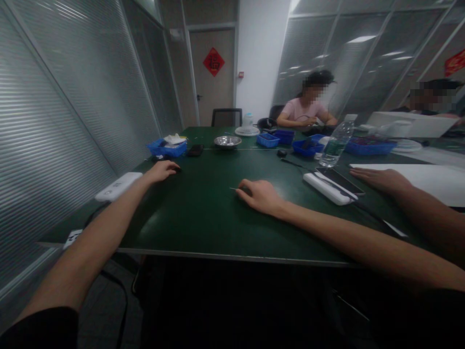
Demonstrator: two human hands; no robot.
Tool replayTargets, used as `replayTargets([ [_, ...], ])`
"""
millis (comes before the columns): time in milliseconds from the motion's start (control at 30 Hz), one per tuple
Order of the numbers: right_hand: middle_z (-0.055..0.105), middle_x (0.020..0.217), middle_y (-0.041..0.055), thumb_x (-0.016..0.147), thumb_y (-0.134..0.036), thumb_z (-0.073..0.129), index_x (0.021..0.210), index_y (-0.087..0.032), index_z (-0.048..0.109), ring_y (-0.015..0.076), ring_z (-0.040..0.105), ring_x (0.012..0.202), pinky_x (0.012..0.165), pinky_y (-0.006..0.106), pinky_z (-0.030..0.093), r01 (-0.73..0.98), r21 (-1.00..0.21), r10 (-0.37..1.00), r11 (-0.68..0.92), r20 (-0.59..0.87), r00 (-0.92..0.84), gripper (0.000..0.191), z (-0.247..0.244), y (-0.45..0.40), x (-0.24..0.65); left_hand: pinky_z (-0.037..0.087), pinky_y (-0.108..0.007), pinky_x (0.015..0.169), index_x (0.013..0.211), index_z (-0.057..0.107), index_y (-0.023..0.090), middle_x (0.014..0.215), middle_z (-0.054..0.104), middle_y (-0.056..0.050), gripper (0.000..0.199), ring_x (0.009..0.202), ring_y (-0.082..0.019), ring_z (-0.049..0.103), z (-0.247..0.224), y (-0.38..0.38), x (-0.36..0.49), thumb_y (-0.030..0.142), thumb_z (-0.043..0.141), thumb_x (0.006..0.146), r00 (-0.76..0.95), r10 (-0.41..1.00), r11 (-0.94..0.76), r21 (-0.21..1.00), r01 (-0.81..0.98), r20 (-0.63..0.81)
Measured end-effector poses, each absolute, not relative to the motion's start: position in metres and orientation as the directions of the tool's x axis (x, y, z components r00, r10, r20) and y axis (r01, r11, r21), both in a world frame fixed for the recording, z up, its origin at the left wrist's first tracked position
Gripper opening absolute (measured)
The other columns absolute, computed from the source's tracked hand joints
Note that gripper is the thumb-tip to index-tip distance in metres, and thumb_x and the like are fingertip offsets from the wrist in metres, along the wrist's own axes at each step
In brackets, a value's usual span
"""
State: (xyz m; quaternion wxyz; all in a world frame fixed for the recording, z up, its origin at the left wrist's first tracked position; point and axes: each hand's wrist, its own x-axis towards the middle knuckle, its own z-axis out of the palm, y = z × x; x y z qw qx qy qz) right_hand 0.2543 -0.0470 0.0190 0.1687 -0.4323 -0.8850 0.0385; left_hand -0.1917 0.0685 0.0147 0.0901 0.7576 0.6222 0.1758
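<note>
My left hand (pixel 163 170) rests low over the left side of the green table (pixel 203 218), its fingers curled and closed. At its fingertips is a small dark object (pixel 177 169), too blurred to name. Nearer the middle, my right hand (pixel 262 196) lies on its side on the tabletop, with thumb and forefinger pinched. From that pinch a thin, pale, needle-like rod (pixel 233 188) points left; most of it is hidden by the fingers. A steel bowl (pixel 227 141) with something pale inside stands beyond both hands.
Blue trays (pixel 167 148) hold items at left and back right. A bottle (pixel 334 145), phone (pixel 339 180) and white power bank (pixel 330 189) with a cable lie right. Another person's hand (pixel 381 179) rests by white paper (pixel 428 182). A white device (pixel 119 186) sits left.
</note>
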Motion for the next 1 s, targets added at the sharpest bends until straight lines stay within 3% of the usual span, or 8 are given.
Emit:
replayTargets([
  [133, 0.073, 0.089, 0.0063, 0.106, -0.049, 0.047, 0.118, -0.020, 0.066, 0.0171, 0.064, 0.072, 0.063, 0.027, 0.039, 0.757, -0.205, 0.780, 0.621, 0.262, -0.569, 0.037, 0.019, -0.047, 0.254, 0.050, -0.030, 0.091, 0.110, 0.078, 0.022, 0.107, 0.075, -0.008, 0.037, 0.102, -0.025, 0.068, 0.020, 0.071, -0.213, 0.032, 0.078, 0.074, 0.032, 0.993, -0.073, 0.369, 0.927, 0.116],
  [233, 0.073, 0.089, 0.0062, 0.106, -0.049, 0.047, 0.118, -0.020, 0.066, 0.0172, 0.063, 0.072, 0.063, 0.027, 0.038, 0.756, -0.199, 0.777, 0.623, 0.268, -0.570, 0.036, 0.017, -0.045, 0.254, 0.051, -0.031, 0.088, 0.095, 0.079, 0.020, 0.097, 0.076, -0.009, 0.033, 0.094, -0.027, 0.070, 0.022, 0.075, -0.226, 0.035, 0.086, 0.066, -0.081, 0.994, 0.048, 0.360, 0.932, 0.079],
  [367, 0.073, 0.088, 0.0058, 0.105, -0.049, 0.047, 0.117, -0.021, 0.066, 0.0175, 0.063, 0.072, 0.064, 0.027, 0.038, 0.764, -0.182, 0.777, 0.619, 0.281, -0.562, 0.036, 0.015, -0.045, 0.254, 0.052, -0.034, 0.084, 0.075, 0.076, 0.020, 0.086, 0.075, -0.009, 0.018, 0.088, -0.028, 0.071, 0.023, 0.076, -0.235, 0.033, 0.085, 0.067, -0.172, 0.985, 0.169, 0.314, 0.934, -0.018],
  [433, 0.073, 0.088, 0.0057, 0.105, -0.049, 0.047, 0.117, -0.021, 0.066, 0.0176, 0.063, 0.073, 0.064, 0.027, 0.038, 0.763, -0.178, 0.775, 0.621, 0.286, -0.564, 0.036, 0.015, -0.045, 0.254, 0.053, -0.033, 0.082, 0.073, 0.074, 0.020, 0.084, 0.075, -0.008, 0.014, 0.087, -0.028, 0.070, 0.024, 0.073, -0.234, 0.030, 0.083, 0.069, -0.188, 0.982, 0.177, 0.308, 0.935, 0.004],
  [633, 0.073, 0.088, 0.0060, 0.105, -0.049, 0.047, 0.118, -0.020, 0.066, 0.0173, 0.064, 0.073, 0.063, 0.027, 0.038, 0.753, -0.200, 0.774, 0.627, 0.265, -0.575, 0.037, 0.017, -0.047, 0.255, 0.052, -0.034, 0.082, 0.082, 0.074, 0.019, 0.083, 0.074, -0.007, 0.014, 0.087, -0.028, 0.071, 0.028, 0.064, -0.223, 0.031, 0.079, 0.077, -0.248, 0.938, 0.147, 0.373, 0.916, 0.241],
  [867, 0.073, 0.087, 0.0054, 0.105, -0.049, 0.048, 0.118, -0.021, 0.067, 0.0177, 0.065, 0.073, 0.064, 0.027, 0.038, 0.761, -0.187, 0.778, 0.622, 0.263, -0.571, 0.036, 0.016, -0.046, 0.254, 0.055, -0.034, 0.083, 0.096, 0.080, 0.018, 0.092, 0.078, -0.008, 0.030, 0.090, -0.026, 0.072, 0.033, 0.064, -0.205, 0.034, 0.088, 0.071, -0.259, 0.945, 0.101, 0.571, 0.814, 0.202],
  [1000, 0.073, 0.087, 0.0056, 0.105, -0.048, 0.048, 0.118, -0.021, 0.067, 0.0180, 0.064, 0.073, 0.065, 0.027, 0.038, 0.758, -0.184, 0.775, 0.626, 0.260, -0.577, 0.035, 0.017, -0.046, 0.253, 0.053, -0.036, 0.091, 0.096, 0.082, 0.020, 0.101, 0.079, -0.008, 0.026, 0.100, -0.028, 0.071, 0.026, 0.071, -0.204, 0.033, 0.086, 0.074, -0.209, 0.953, 0.063, 0.532, 0.845, 0.220],
])
